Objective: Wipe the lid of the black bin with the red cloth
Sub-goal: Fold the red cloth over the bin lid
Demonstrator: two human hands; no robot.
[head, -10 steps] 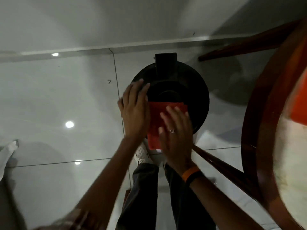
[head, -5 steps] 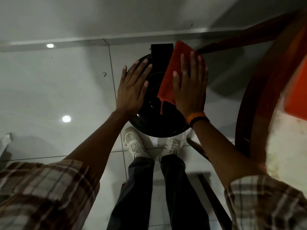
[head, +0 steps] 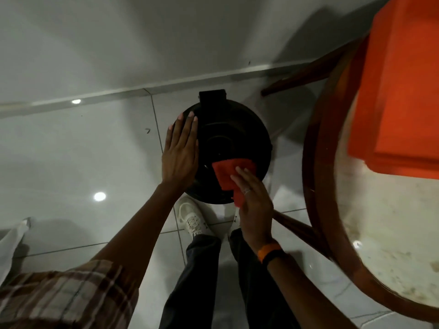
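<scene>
The round black bin lid (head: 234, 131) faces up at the centre of the view, with its hinge block at the far edge. My left hand (head: 180, 150) lies flat on the lid's left rim, fingers straight and together, holding nothing. A folded red cloth (head: 229, 175) rests on the near right part of the lid and hangs slightly over its edge. My right hand (head: 255, 203) presses down on the cloth's near end with the fingers on top of it.
A round table with a brown wooden rim (head: 316, 186) stands close on the right, bearing an orange box (head: 399, 91). A wooden table leg (head: 297, 224) runs under my right wrist. My white shoes (head: 193, 218) stand on glossy tiles just before the bin; the wall is behind it.
My right hand has dragged the red cloth from the lid's far right edge back to its near right edge. My left hand stays flat on the lid's left side.
</scene>
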